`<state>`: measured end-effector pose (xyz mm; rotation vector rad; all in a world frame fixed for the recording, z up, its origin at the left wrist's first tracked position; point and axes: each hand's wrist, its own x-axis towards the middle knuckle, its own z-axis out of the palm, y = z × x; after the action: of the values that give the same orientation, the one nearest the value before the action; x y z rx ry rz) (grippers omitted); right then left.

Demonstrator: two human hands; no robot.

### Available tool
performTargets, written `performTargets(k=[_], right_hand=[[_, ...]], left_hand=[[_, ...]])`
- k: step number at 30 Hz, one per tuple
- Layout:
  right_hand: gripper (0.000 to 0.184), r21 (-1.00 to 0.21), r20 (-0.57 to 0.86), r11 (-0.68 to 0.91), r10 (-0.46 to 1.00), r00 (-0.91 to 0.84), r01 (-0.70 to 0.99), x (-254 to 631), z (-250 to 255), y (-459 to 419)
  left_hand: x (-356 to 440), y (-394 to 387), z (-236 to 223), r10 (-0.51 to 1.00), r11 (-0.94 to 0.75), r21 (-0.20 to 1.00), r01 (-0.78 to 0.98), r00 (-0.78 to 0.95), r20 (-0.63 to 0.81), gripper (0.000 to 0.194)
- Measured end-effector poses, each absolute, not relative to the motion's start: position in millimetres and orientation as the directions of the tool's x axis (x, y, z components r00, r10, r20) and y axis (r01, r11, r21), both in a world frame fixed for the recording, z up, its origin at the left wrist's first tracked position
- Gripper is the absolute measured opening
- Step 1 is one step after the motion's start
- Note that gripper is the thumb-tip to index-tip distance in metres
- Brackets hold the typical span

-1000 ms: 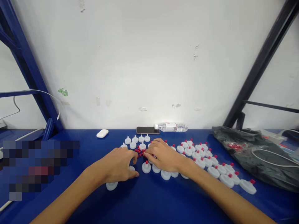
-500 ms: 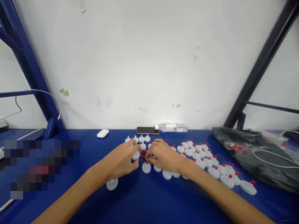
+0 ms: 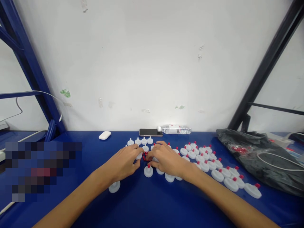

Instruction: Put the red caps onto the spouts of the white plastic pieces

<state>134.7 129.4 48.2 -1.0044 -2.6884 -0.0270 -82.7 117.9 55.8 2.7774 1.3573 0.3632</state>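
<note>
My left hand (image 3: 125, 161) is closed around a white round spout cap (image 3: 139, 156), gripped between thumb and fingers. Just right of it lie small red tips (image 3: 144, 156) in a loose cluster. Over this cluster my right hand (image 3: 163, 158) bends its fingers, the fingertips among the red tips; what they pinch, if anything, is hidden. A white cap with a red tip (image 3: 148, 171) stands in front of the right thumb. Near my left wrist sits a white spout cap (image 3: 114, 187). Bare white spout caps (image 3: 143, 141) stand in a row behind the hands.
Many red-tipped white caps (image 3: 204, 166) spread to the right. A black plastic bag (image 3: 268, 167) with a cable covers the right side. Along the wall lie a phone (image 3: 150, 132), a water bottle (image 3: 175, 129) and a white earbud case (image 3: 104, 135). A blurred patch hides the left.
My right fingers have shifted slightly left over the red tips. The cap in my left hand has tilted and sits a little higher. The red-tipped cap in front has barely moved.
</note>
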Motion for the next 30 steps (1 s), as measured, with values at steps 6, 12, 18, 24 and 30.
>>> performTargets(k=[6, 12, 18, 24, 30], right_hand=[[0.009, -0.064, 0.288, 0.731, 0.666, -0.688, 0.680, 132.1, 47.2, 130.4], [0.007, -0.078, 0.276, 0.753, 0.647, -0.711, 0.654, 132.5, 43.7, 133.6], [0.013, -0.178, 0.382, 0.739, 0.661, -0.646, 0.650, 135.0, 60.1, 130.4], [0.019, -0.375, 0.465, 0.726, 0.685, -0.561, 0.577, 132.8, 69.7, 124.9], [0.016, -0.416, 0.507, 0.715, 0.695, -0.509, 0.562, 131.2, 64.3, 126.9]], left_hand=[[-81.5, 115.9, 59.2, 0.789, -0.606, 0.075, 0.792, 0.586, 0.187, 0.025], [-80.8, 114.0, 58.0, 0.795, -0.590, 0.023, 0.807, 0.576, 0.189, 0.025], [-81.9, 115.6, 58.0, 0.802, -0.567, -0.040, 0.823, 0.562, 0.203, 0.026], [-82.7, 118.4, 55.6, 0.812, -0.539, -0.098, 0.837, 0.547, 0.206, 0.026], [-80.2, 116.4, 56.6, 0.806, -0.546, -0.102, 0.831, 0.555, 0.207, 0.028]])
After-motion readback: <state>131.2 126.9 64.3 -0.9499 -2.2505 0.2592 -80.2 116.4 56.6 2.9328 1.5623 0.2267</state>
